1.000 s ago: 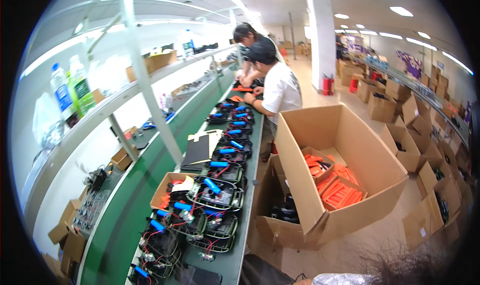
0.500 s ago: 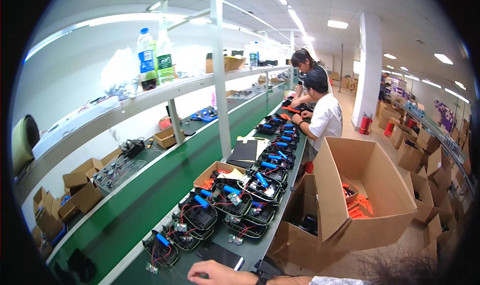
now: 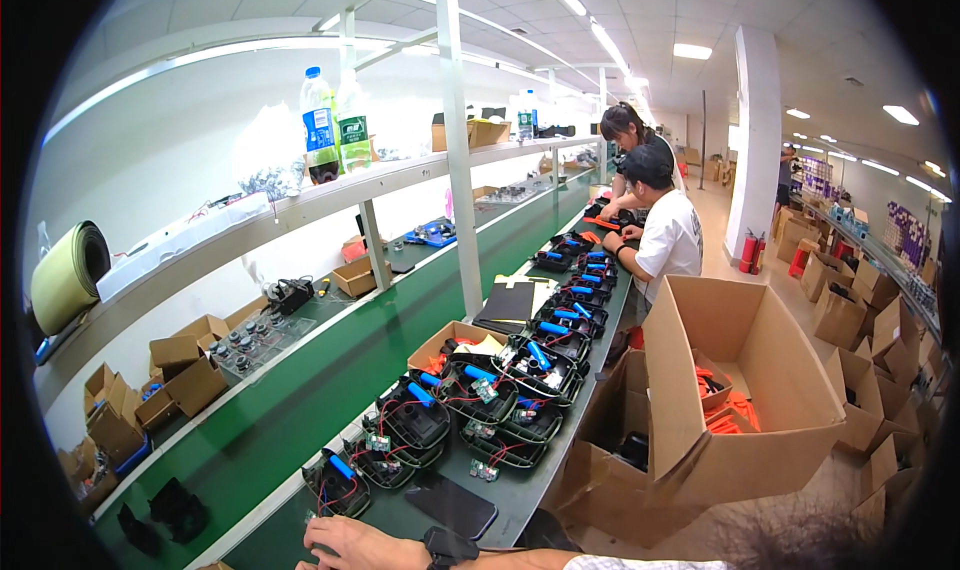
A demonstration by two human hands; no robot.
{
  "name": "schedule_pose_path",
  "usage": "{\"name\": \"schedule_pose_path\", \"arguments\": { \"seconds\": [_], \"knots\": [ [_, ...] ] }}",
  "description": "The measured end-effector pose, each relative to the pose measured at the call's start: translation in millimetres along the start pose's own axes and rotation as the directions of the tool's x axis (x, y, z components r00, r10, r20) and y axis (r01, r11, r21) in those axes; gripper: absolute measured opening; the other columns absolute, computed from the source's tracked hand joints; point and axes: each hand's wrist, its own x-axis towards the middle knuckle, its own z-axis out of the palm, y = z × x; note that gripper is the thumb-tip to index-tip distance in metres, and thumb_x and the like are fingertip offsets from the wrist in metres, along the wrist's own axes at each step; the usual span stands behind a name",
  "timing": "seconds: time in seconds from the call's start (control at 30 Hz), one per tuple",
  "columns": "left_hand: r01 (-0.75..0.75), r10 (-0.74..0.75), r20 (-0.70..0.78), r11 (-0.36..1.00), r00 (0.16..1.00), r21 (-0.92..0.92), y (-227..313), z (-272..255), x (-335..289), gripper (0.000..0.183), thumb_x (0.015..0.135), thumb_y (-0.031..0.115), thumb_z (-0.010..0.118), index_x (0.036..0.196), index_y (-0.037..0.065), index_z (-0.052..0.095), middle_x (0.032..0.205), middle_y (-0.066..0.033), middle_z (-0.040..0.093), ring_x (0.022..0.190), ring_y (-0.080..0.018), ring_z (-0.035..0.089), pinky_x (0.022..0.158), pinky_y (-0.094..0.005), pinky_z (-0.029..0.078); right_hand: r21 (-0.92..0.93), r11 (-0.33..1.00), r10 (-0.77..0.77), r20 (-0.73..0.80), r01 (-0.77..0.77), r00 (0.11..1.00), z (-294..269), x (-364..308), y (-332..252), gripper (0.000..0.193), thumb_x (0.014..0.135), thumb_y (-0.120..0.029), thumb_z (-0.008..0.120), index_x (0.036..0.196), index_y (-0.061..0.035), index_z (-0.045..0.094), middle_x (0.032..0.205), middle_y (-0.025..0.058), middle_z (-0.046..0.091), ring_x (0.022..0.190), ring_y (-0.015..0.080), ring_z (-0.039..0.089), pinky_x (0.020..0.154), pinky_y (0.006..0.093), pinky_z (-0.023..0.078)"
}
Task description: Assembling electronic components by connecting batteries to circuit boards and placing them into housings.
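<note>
My right hand (image 3: 358, 544) reaches in from the lower right, with a black band device (image 3: 450, 547) on its wrist. Its fingers are bent but apart, partly cut off by the lower edge, and I see nothing held in them. The fingertips are beside the nearest black plastic housing (image 3: 335, 485), which has a blue cylindrical cell (image 3: 342, 467) and red wires. A small circuit board by the fingertips is mostly hidden; whether they touch it, I cannot tell. A black smartphone (image 3: 452, 503) lies just beyond the hand. My left hand is out of view.
Several similar housings (image 3: 415, 425) line the bench. A carton (image 3: 450, 342) of orange parts stands behind them. At right is a large open cardboard box (image 3: 745, 370). Two people (image 3: 665, 230) work farther along. A green conveyor belt (image 3: 330, 370) runs at left, under a shelf (image 3: 400, 173).
My right hand has moved left, to the nearest housing's circuit board, uncovering more of the smartphone. The view has shifted, so the scene sits farther right and slightly lower.
</note>
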Motion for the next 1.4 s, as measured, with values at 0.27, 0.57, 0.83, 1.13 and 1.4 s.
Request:
{"name": "schedule_pose_path", "arguments": {
  "seconds": [0.27, 0.57, 0.83, 1.13, 1.4],
  "knots": [
    [0.052, -0.053, 0.026, 0.998, 0.998, 0.043, 4.4, 5.5, -0.1, 0.016, 0.102, 0.014, 0.066, 0.093, 0.002, 0.06, 0.084, -0.0025, 0.064, 0.08, -0.0094, 0.058, 0.072, -0.026, 0.049, 0.106, 0.988, 0.1, 0.105, -0.111, 0.989, 22.5, -13.8, 21.7, 0.018, 0.095, -0.016, 0.063, 0.103, -0.0007, 0.058, 0.096, 0.016, 0.058, 0.091, 0.0374, 0.062, 0.082, 0.0438, 0.052],
    [0.134, -0.13, 0.054, 0.988, 0.99, -0.081, -22.0, 2.4, 0.9, 0.013, 0.103, 0.01, 0.063, 0.111, 0.001, 0.058, 0.098, -0.0044, 0.066, 0.093, -0.0111, 0.063, 0.083, -0.0258, 0.052, 0.233, 0.94, 0.215, 0.167, -0.251, 0.962, 19.4, -25.8, 20.3, 0.02, 0.095, -0.016, 0.062, 0.1, 0.0013, 0.054, 0.091, 0.019, 0.059, 0.088, 0.0392, 0.061, 0.078, 0.0443, 0.051],
    [0.159, -0.147, 0.061, 0.923, 0.987, -0.35, -93.8, -14.2, 0.0, 0.023, 0.099, 0.028, 0.069, 0.108, 0.008, 0.062, 0.099, -0.0112, 0.067, 0.092, -0.0329, 0.064, 0.081, -0.0466, 0.053, 0.336, 0.89, 0.267, 0.166, -0.309, 0.949, 29.2, -19.4, 17.5, 0.017, 0.092, -0.012, 0.064, 0.096, 0.0014, 0.053, 0.081, 0.0175, 0.058, 0.073, 0.0329, 0.058, 0.068, 0.0406, 0.049],
    [-0.076, 0.12, -0.125, 0.948, 0.985, 0.309, 8.2, 13.2, -2.8, 0.018, 0.093, 0.025, 0.072, 0.097, 0.01, 0.064, 0.084, -0.0069, 0.065, 0.072, -0.0215, 0.062, 0.067, -0.0366, 0.05, 0.405, 0.764, 0.416, 0.287, -0.503, 0.863, 28.6, -25.0, 31.5, 0.02, 0.091, -0.015, 0.065, 0.091, 0.0, 0.051, 0.073, 0.0138, 0.058, 0.065, 0.0219, 0.054, 0.062, 0.0371, 0.046],
    [-0.177, 0.209, -0.146, 0.962, 0.967, 0.206, -13.1, 9.7, -5.5, 0.019, 0.081, 0.013, 0.082, 0.096, 0.011, 0.07, 0.078, 0.0011, 0.066, 0.063, -0.0121, 0.059, 0.06, -0.0283, 0.047, 0.398, 0.775, 0.369, 0.346, -0.491, 0.862, 35.3, -31.5, 41.4, 0.024, 0.091, -0.018, 0.063, 0.089, -0.0024, 0.045, 0.069, 0.01, 0.052, 0.064, 0.0196, 0.047, 0.059, 0.0365, 0.042]
  ]
}}
